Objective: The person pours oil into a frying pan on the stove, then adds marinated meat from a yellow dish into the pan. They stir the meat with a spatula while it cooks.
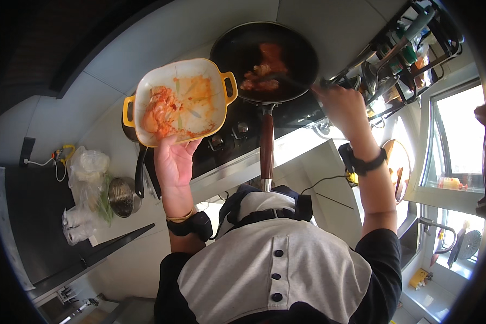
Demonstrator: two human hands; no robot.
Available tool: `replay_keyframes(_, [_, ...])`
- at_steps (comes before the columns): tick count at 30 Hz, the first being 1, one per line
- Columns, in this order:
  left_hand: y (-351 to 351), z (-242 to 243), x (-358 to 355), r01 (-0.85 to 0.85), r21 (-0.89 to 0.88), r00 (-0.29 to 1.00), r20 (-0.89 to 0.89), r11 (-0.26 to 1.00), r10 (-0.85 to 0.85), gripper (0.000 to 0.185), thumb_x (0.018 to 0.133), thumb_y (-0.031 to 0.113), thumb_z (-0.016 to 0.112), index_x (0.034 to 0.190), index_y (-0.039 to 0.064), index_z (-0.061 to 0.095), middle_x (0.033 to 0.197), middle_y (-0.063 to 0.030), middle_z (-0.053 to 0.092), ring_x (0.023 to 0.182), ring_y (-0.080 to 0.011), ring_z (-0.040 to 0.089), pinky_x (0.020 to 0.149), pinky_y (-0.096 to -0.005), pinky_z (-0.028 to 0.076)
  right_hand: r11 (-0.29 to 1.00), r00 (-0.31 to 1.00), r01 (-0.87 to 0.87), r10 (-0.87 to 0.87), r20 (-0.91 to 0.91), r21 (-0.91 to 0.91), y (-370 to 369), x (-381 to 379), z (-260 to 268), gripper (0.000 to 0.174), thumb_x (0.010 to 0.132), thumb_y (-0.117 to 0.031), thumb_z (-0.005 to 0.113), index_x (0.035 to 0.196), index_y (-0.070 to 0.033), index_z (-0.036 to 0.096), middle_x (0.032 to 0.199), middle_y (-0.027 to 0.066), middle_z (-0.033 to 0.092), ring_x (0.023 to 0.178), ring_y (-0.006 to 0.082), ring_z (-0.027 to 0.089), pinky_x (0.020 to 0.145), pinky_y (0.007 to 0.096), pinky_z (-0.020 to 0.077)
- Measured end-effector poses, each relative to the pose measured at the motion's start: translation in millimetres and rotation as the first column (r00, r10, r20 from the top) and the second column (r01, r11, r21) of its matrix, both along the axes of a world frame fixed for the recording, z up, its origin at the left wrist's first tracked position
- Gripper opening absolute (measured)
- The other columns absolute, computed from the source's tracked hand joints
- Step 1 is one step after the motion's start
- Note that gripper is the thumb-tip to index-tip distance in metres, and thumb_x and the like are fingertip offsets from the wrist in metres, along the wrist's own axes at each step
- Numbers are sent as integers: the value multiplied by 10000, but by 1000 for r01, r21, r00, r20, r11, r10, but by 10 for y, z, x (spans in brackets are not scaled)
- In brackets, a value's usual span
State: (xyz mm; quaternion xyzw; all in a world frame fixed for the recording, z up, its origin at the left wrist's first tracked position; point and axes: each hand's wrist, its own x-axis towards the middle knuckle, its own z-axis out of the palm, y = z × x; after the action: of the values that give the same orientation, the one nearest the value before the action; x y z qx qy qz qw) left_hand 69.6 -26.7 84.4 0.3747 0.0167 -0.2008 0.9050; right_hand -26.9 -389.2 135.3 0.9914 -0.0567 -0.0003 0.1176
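My left hand (176, 162) grips the near edge of a white baking dish (194, 97) with a yellow rim and two yellow handles. The dish is tilted. Red-marinated raw meat (160, 111) lies at its left side, and orange sauce smears the rest. To its right, a black frying pan (235, 52) on the hob holds more marinated meat (269, 60). My right hand (342, 105) is closed by the pan's right rim on a dark cooking utensil (289, 79) that reaches to the meat. Against the black pan, the utensil's shape is hard to make out.
The pan's brown handle (267, 150) points towards my body. Another pan's black handle (141, 172) sticks out below the dish. A steel bowl (123, 196) and plastic bags (87, 166) stand on the left. At the right are a utensil rack (413, 73) and an open window (455, 133).
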Motion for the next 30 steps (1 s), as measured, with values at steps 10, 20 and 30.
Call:
replay_keyframes(10, [-13,44,-85,-17,51,998,-55,999,20,539,899,119,514,1409,18,373,1380,-164,497,1226,-312,543,948,-448,550,973,970,203,-215,117,106,-341,531,-302,337,924,-210,496,1211,-274,662,896,92,711,794,295,694,674,408,560])
replay_keyframes(20, [12,49,-120,-35,67,999,-20,997,36,557,892,117,521,1418,27,361,1393,-158,488,1230,-308,543,951,-443,549,989,990,10,-31,138,145,-184,609,-335,310,925,-227,523,1192,-274,674,861,80,709,772,275,693,631,387,552])
replay_keyframes(30, [-8,68,-148,-52,85,997,-50,995,56,560,899,124,530,1422,35,351,1383,-160,490,1231,-307,539,953,-442,548,996,990,91,-92,105,21,-258,481,-364,346,890,-150,527,1170,-273,688,796,83,684,698,276,683,571,369,541])
